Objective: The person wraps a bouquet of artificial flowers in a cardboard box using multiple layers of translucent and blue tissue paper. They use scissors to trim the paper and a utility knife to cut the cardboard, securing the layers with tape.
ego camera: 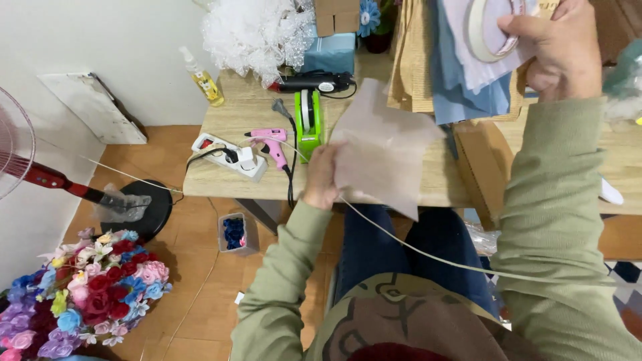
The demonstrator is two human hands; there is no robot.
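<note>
Behind pale paper sheet [384, 150], left hand's [321, 177] fingertips hidden.

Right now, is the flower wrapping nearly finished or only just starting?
Looks early. Done: a flower bunch sits on the floor. In hand: the left hand holds a pale paper sheet; the right hand holds tape and stacked papers. Left: nothing looks wrapped; the glue gun lies untouched.

Desk [221, 180]: pink glue gun [271, 143], green tape dispenser [308, 122], white power strip [229, 157]. Floor: artificial flower bouquet [87, 294], red fan [27, 160].
</note>
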